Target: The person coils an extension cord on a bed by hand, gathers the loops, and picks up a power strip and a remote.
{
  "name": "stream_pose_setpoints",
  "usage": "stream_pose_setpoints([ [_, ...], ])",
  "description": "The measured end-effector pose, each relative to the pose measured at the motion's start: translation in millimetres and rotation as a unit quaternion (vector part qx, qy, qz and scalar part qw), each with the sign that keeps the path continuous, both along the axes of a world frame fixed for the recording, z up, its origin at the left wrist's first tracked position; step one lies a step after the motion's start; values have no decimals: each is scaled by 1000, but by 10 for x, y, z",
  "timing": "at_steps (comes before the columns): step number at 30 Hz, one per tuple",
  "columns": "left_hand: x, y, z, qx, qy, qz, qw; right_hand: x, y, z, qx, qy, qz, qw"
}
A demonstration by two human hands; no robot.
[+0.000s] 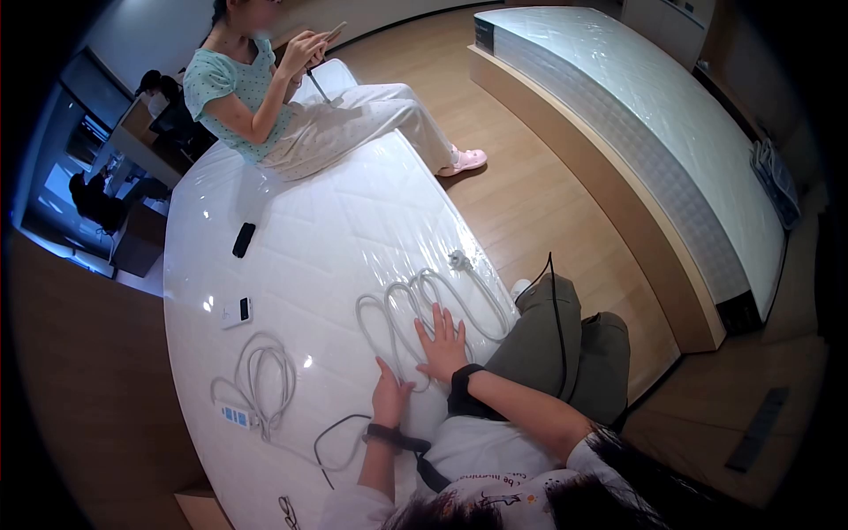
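A pale grey power cable (389, 315) lies in several long loops on the plastic-covered mattress (309, 212), its plug (458, 261) at the far end near the mattress edge. My right hand (444, 347) rests over the near part of these loops, palm down with its fingers spread. Just left of it, my left hand (389, 397) is at the near end of the loops, fingers stretched out and thumb apart. Whether either palm presses on the cable is hidden. Both wrists wear dark bands.
Left of my hands lies a power strip (236, 416) beside its coiled cord (268, 380). Farther off are a small white device (237, 313) and a black case (244, 240). A person (256, 106) sits on the mattress holding a phone. Another mattress (636, 106) stands right.
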State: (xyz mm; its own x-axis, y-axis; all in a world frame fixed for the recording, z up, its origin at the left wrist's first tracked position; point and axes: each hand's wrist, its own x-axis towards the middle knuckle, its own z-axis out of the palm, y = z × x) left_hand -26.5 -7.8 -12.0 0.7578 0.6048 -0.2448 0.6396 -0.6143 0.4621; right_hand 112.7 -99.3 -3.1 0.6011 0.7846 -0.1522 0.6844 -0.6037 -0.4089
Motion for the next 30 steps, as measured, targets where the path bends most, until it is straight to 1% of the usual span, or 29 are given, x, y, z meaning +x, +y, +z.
stream_pose_setpoints([
  [7, 49, 14, 61, -33, 3, -8, 999, 2, 0, 14, 0, -4, 0, 1000],
  [9, 63, 9, 58, -17, 6, -17, 1000, -1, 4, -3, 5, -6, -2, 1000],
  [10, 74, 4, 68, -9, 7, -22, 1000, 0, 3, -14, 12, -5, 0, 1000],
  [13, 133, -10, 215, -60, 59, -6, 996, 8, 0, -51, 43, -11, -1, 999],
  [15, 96, 7, 154, -59, 34, -11, 998, 12, 2, -50, 76, -26, -8, 997],
  [16, 71, 11, 114, -58, 21, -13, 998, 16, 20, -37, 90, -45, 14, 995],
  [18, 35, -20, 64, -14, -8, -15, 1000, 12, 92, 4, 116, -84, 59, 988],
  [19, 35, -40, 51, 8, -23, -15, 1000, -23, 120, 23, 145, -61, 102, 982],
  [21, 87, -121, 76, 33, 13, 1, 999, -123, 143, 43, 202, -15, 188, 961],
  [22, 104, -146, 97, 46, 31, 10, 998, -164, 122, 18, 199, -28, 212, 956],
  [25, 77, -172, 127, 101, 80, -6, 992, -171, 98, -69, 119, 18, 252, 960],
  [26, 54, -178, 171, 88, 92, -10, 992, -155, 77, -95, 128, 21, 258, 957],
  [27, 71, -212, 403, 75, 104, -15, 992, -123, 51, -73, 136, 22, 264, 955],
  [28, 80, -225, 528, 62, 116, -21, 991, -104, 34, -60, 145, 24, 269, 952],
  [30, -126, -131, 352, 111, 138, -2, 984, -147, 63, -77, 130, 12, 258, 957],
])
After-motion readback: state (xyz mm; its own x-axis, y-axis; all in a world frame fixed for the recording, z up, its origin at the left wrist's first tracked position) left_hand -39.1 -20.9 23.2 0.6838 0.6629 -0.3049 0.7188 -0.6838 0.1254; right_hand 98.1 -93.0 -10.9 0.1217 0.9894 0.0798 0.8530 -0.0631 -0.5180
